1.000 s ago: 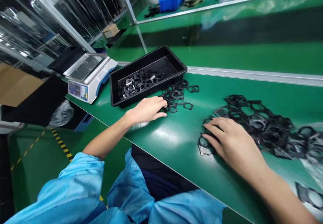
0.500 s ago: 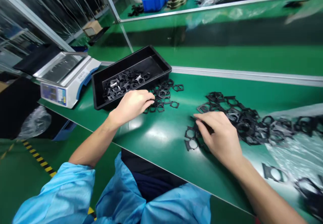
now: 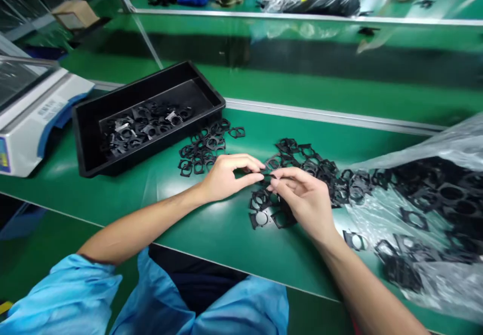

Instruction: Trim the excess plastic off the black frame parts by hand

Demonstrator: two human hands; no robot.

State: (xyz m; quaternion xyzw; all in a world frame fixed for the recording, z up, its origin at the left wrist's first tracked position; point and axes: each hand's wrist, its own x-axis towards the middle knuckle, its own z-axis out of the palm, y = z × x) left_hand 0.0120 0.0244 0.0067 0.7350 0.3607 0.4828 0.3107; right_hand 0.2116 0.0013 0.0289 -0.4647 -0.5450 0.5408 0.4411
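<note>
A thin black plastic ring part [image 3: 267, 175], seen nearly edge-on, is between my two hands above the green bench. My right hand [image 3: 307, 196] pinches its right end between thumb and fingers. From the left, my left hand [image 3: 230, 178] closes its thumb and fingertips on the other end. Just below lie a few loose black ring parts [image 3: 260, 218], partly under my right hand. A larger heap of such parts [image 3: 317, 166] spreads behind and to the right of that hand. Beyond my left hand lies another cluster of black rings [image 3: 204, 146].
A black tray [image 3: 151, 159] holding more parts stands at the left, with a white and blue scale [image 3: 41, 108] beside it. On the right a clear plastic bag [image 3: 377, 214] spills black rings. A metal rail [image 3: 320, 118] runs along the bench's back.
My left hand has moved right from the ring cluster by the tray to meet my right hand at the ring part. The camera view has swung to the right.
</note>
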